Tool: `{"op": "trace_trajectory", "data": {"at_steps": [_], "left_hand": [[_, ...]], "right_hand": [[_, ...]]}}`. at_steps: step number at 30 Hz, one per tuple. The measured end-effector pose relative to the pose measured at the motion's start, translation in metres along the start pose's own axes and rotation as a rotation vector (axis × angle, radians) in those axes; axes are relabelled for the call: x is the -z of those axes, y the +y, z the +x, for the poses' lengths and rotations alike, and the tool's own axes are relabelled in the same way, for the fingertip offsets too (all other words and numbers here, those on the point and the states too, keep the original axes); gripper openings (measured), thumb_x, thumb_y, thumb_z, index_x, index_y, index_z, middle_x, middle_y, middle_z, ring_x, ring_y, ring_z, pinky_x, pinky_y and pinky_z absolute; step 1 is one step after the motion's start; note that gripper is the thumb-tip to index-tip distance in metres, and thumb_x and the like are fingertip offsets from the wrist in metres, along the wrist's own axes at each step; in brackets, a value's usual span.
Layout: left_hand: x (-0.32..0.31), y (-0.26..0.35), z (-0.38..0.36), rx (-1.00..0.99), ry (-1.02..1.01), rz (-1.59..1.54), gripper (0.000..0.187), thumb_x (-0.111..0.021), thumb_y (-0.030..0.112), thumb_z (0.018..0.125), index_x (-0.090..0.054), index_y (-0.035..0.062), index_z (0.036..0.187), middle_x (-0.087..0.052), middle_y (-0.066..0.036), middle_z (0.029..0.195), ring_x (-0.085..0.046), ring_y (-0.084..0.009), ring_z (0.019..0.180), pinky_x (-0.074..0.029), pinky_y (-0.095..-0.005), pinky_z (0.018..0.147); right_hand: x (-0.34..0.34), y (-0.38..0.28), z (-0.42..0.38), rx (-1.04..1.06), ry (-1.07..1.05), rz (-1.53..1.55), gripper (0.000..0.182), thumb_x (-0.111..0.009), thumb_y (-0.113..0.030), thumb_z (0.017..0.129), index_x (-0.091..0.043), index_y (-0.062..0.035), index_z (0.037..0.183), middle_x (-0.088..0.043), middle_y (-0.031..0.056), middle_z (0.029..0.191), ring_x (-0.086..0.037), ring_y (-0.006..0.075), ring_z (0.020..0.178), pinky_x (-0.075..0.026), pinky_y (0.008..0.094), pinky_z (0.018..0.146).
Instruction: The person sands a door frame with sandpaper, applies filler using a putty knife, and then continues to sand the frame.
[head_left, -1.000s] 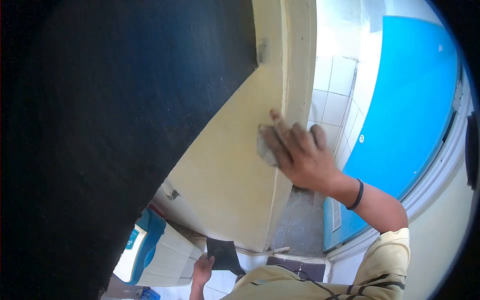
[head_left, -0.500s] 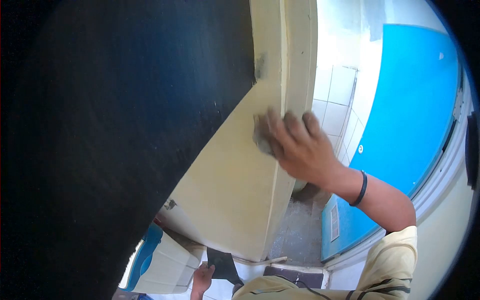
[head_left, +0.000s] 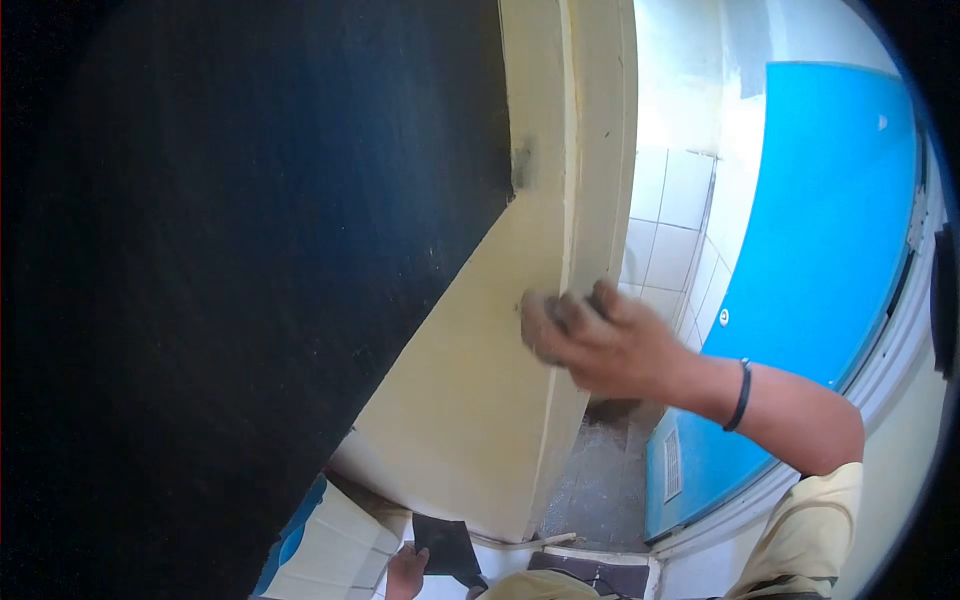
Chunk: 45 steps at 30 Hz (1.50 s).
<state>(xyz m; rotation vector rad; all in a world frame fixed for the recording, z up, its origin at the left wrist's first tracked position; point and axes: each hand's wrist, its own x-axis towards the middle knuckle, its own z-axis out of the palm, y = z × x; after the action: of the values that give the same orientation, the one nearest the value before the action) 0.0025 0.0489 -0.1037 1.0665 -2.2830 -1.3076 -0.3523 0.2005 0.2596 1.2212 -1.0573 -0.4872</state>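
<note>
My right hand (head_left: pixel 610 345), blurred by motion, is curled against the cream wall (head_left: pixel 470 350) near its corner edge. Its fingers are closed round a small dark grey piece, mostly hidden by them. Low in the view, my left hand (head_left: pixel 405 573) pinches the edge of a black square sheet (head_left: pixel 446 547). Above the cream part, a large black surface (head_left: pixel 250 230) meets it along a slanting edge. A dark smudge (head_left: pixel 524 165) marks the wall near that edge's corner.
A bright blue door (head_left: pixel 820 220) with a small vent stands at the right, beside white tiles (head_left: pixel 675 190) and a wet grey floor (head_left: pixel 600 480). At the lower left is a white bin-like container (head_left: pixel 325 540) with a blue rim. A dark mat (head_left: pixel 590 567) lies at the bottom.
My right hand has moved down along the wall, and the grey piece shows less between its fingers. The view has shifted slightly. My left hand still holds the black sheet.
</note>
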Motion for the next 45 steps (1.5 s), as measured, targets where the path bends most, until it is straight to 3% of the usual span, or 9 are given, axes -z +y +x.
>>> {"op": "trace_trajectory", "data": {"at_steps": [1,4,11,17,22,27,30,37,45], "left_hand": [[0.001,0.011,0.0,0.055,0.011,-0.033,0.052,-0.052,0.046,0.097,-0.06,0.0021,0.123,-0.061,-0.029,0.119,-0.058,-0.0381,0.114,-0.042,-0.0445,0.098],[-0.002,0.025,0.005,-0.014,0.106,0.009,0.033,-0.058,0.031,0.092,-0.056,-0.0016,0.084,-0.059,-0.018,0.072,-0.057,-0.0295,0.069,-0.042,-0.0422,0.064],[-0.007,0.025,0.003,0.041,0.128,-0.079,0.034,-0.06,0.028,0.09,-0.053,-0.0021,0.077,-0.053,-0.017,0.063,-0.053,-0.0265,0.06,-0.039,-0.0418,0.057],[-0.005,0.023,0.004,0.02,0.092,-0.048,0.032,-0.058,0.026,0.091,-0.055,-0.0028,0.078,-0.055,-0.021,0.069,-0.055,-0.0311,0.066,-0.04,-0.0414,0.06],[-0.011,0.028,0.002,-0.039,0.122,-0.015,0.028,-0.059,0.026,0.093,-0.059,-0.0013,0.086,-0.061,-0.02,0.075,-0.061,-0.0348,0.073,-0.045,-0.0399,0.065],[-0.005,0.035,-0.003,0.051,0.072,0.098,0.033,-0.058,0.029,0.093,-0.058,-0.003,0.085,-0.061,-0.023,0.077,-0.062,-0.0399,0.078,-0.046,-0.0416,0.067],[-0.007,0.038,0.0,0.068,0.104,0.124,0.032,-0.058,0.028,0.092,-0.057,-0.003,0.086,-0.061,-0.022,0.075,-0.058,-0.0384,0.072,-0.045,-0.0393,0.065],[-0.003,0.044,0.004,0.006,0.116,-0.119,0.031,-0.062,0.024,0.091,-0.052,-0.0033,0.08,-0.049,-0.019,0.068,-0.045,-0.0251,0.064,-0.04,-0.0394,0.061],[-0.002,0.036,0.009,-0.004,0.099,-0.003,0.032,-0.059,0.027,0.092,-0.053,-0.0031,0.082,-0.055,-0.019,0.071,-0.054,-0.0271,0.067,-0.042,-0.0395,0.063]], "right_hand": [[0.0,0.012,0.005,-0.07,0.011,0.02,0.051,-0.057,-0.02,0.078,-0.058,-0.0172,0.129,-0.048,0.0018,0.134,-0.044,0.0205,0.113,-0.038,0.04,0.093],[-0.004,0.036,0.016,-0.233,0.08,0.105,0.05,-0.058,-0.018,0.074,-0.059,-0.012,0.123,-0.048,0.0041,0.132,-0.044,0.0222,0.115,-0.039,0.0429,0.094],[-0.007,-0.014,-0.007,0.024,0.107,0.189,0.045,-0.061,-0.016,0.069,-0.06,-0.0078,0.113,-0.047,0.004,0.13,-0.045,0.0215,0.114,-0.04,0.0402,0.093],[-0.007,0.041,0.024,-0.318,0.173,0.139,0.049,-0.061,-0.019,0.069,-0.06,-0.007,0.117,-0.049,0.004,0.127,-0.045,0.0213,0.115,-0.041,0.0407,0.092],[0.0,-0.022,-0.007,0.056,0.001,0.105,0.05,-0.056,-0.013,0.075,-0.06,-0.0113,0.125,-0.049,0.0014,0.13,-0.045,0.0231,0.114,-0.041,0.042,0.094],[-0.002,0.021,0.004,-0.19,0.128,0.144,0.039,-0.061,-0.025,0.072,-0.066,-0.0092,0.107,-0.048,0.0033,0.125,-0.045,0.0248,0.113,-0.042,0.0433,0.087],[-0.01,0.036,0.014,-0.344,0.192,0.145,0.041,-0.06,-0.023,0.075,-0.064,-0.0102,0.113,-0.048,0.0046,0.126,-0.044,0.0245,0.117,-0.041,0.0433,0.088],[-0.006,-0.019,-0.006,-0.153,0.13,0.109,0.032,-0.059,-0.025,0.07,-0.069,-0.0073,0.094,-0.048,0.0057,0.127,-0.045,0.0225,0.114,-0.04,0.0432,0.088],[0.005,-0.029,-0.002,-0.319,0.075,0.114,0.039,-0.061,-0.027,0.068,-0.067,-0.0105,0.103,-0.049,0.0046,0.124,-0.046,0.022,0.11,-0.041,0.04,0.088]]}}
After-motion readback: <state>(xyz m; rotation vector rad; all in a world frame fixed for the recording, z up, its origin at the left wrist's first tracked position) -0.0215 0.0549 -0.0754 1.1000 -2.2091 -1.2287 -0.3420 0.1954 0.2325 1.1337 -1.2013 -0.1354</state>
